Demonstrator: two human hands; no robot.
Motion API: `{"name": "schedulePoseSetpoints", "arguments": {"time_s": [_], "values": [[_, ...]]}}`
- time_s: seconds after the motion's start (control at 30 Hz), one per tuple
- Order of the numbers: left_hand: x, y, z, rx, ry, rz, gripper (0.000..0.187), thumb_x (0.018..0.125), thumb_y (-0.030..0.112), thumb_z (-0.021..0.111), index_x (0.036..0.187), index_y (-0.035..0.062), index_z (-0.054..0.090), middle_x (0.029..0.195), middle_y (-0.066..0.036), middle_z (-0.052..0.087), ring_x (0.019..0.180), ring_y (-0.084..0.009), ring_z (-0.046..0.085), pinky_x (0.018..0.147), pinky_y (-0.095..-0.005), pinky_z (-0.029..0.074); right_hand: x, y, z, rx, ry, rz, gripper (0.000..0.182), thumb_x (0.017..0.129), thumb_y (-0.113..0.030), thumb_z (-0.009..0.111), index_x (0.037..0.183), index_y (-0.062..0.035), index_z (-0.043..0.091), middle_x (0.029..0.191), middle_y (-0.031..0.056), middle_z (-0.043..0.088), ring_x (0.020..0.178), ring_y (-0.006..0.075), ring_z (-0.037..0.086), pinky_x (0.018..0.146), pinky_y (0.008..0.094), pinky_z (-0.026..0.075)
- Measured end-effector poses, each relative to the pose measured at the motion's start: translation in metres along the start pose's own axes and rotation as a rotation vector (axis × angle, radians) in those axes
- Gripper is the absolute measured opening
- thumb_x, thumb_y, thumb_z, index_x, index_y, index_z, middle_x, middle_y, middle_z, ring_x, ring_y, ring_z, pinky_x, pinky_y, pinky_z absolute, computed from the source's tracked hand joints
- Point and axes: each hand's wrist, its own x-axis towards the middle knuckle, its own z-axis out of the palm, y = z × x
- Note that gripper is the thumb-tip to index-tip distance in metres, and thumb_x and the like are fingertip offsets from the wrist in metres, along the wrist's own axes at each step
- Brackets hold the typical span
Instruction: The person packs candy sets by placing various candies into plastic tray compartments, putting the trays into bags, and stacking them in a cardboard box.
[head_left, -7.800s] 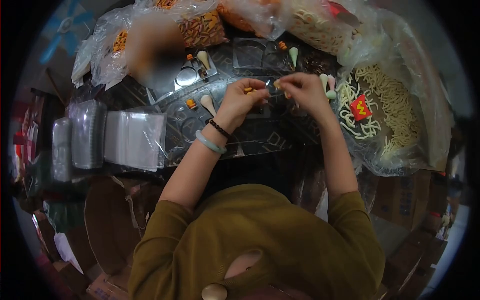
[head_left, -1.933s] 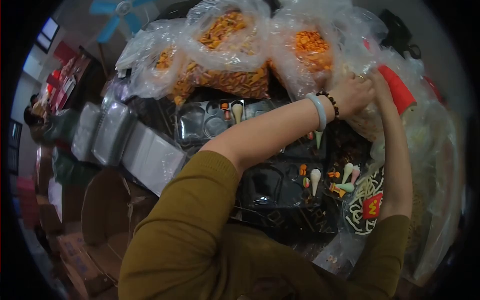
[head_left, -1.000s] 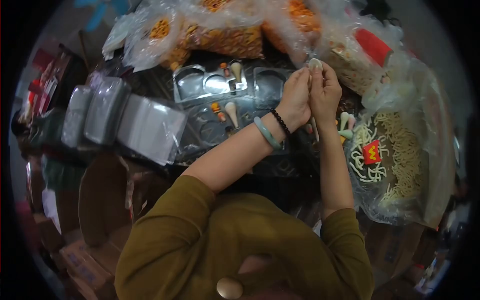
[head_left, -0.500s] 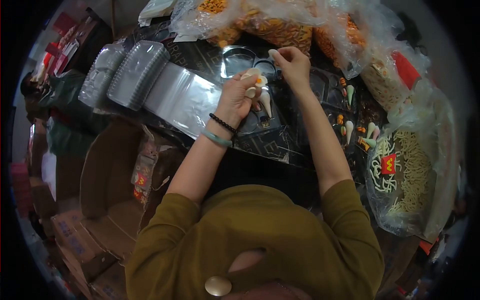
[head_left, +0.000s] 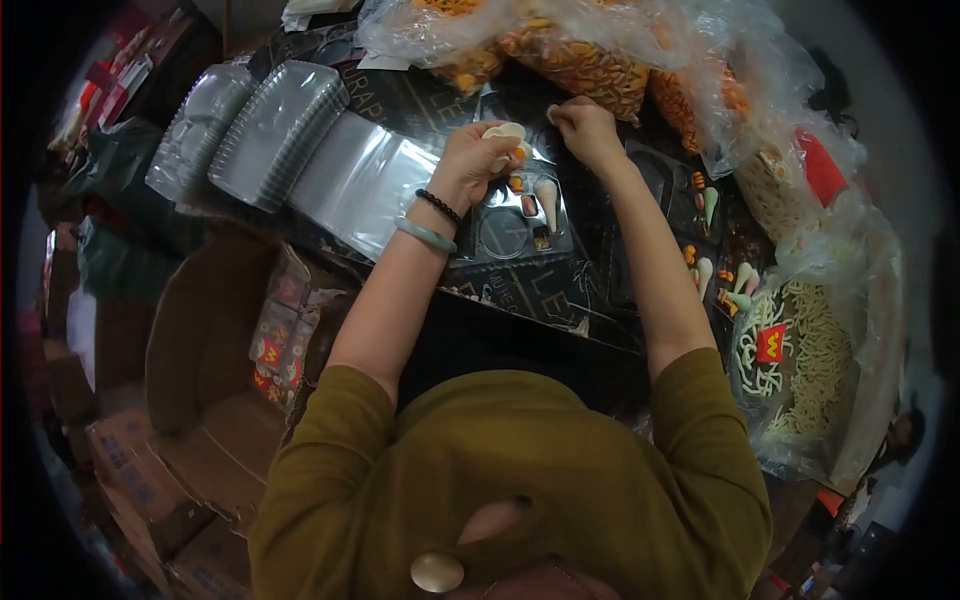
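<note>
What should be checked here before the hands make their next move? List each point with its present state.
1. Left hand has hold of the white pieces: ok.
2. Number of white pieces in that hand: cannot tell, they overlap.
3. Right hand pinches a small pale piece: ok.
4. Both hands free: not ok, each holds something.
5. White cone lies inside the near clear tray: ok.
6. Far part of that tray fully in view: not ok, the left hand and its pieces cover some of it.
</note>
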Motion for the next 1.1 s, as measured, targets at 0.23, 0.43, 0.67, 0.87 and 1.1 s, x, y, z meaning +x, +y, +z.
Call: {"name": "schedulePoseSetpoints", "arguments": {"time_s": [0.23,0.43,0.67,0.87,1.1], "values": [[0.001,0.005,0.007,-0.023,-0.15,0.025,0.031,0.08,-0.006,0.064,0.11,-0.0044,0.056,0.102,-0.017,0.063,0.084,-0.023,0.067,0.07,-0.0285,0.059,-0.026,-0.045,-0.04,0.574,-0.053,0.215,0.025,0.088,-0.023,0.064,0.099,-0.0012,0.07,0.088,0.0089,0.069,0.077,0.0158,0.065,0.07,0.0288,0.049],[-0.02,0.0,0.004,0.018,-0.134,0.012,0.029,0.082,-0.002,0.065,0.109,-0.0051,0.055,0.098,-0.016,0.063,0.077,-0.0222,0.068,0.062,-0.028,0.06,-0.057,-0.068,-0.041,0.843,-0.153,0.417,0.022,0.09,-0.014,0.063,0.103,0.0031,0.067,0.085,0.0047,0.068,0.075,0.0095,0.061,0.067,0.0238,0.049],[-0.07,0.013,-0.003,0.116,0.041,0.181,0.027,0.085,0.003,0.065,0.108,-0.0057,0.054,0.097,-0.014,0.063,0.08,-0.0196,0.067,0.061,-0.0236,0.058,-0.075,-0.097,-0.024,0.849,-0.153,0.428,0.02,0.09,-0.009,0.061,0.106,0.0021,0.065,0.086,0.0055,0.068,0.071,0.0094,0.062,0.064,0.0239,0.049],[-0.086,0.009,-0.034,0.186,0.041,0.133,0.031,0.085,0.001,0.061,0.114,-0.0062,0.054,0.1,-0.014,0.064,0.08,-0.0161,0.067,0.058,-0.0214,0.053,-0.071,-0.12,-0.003,0.225,0.06,0.165,0.012,0.08,-0.015,0.068,0.088,-0.0069,0.072,0.085,0.0069,0.069,0.072,0.0193,0.065,0.072,0.0354,0.045],[-0.094,0.01,-0.03,0.257,0.031,0.167,0.03,0.085,0.0,0.061,0.113,-0.0043,0.056,0.094,-0.011,0.065,0.077,-0.0129,0.067,0.054,-0.0193,0.05,-0.067,-0.113,-0.012,0.476,0.081,0.191,0.015,0.077,-0.019,0.072,0.088,-0.0081,0.073,0.082,0.006,0.063,0.075,0.0229,0.061,0.068,0.0343,0.044]]}}
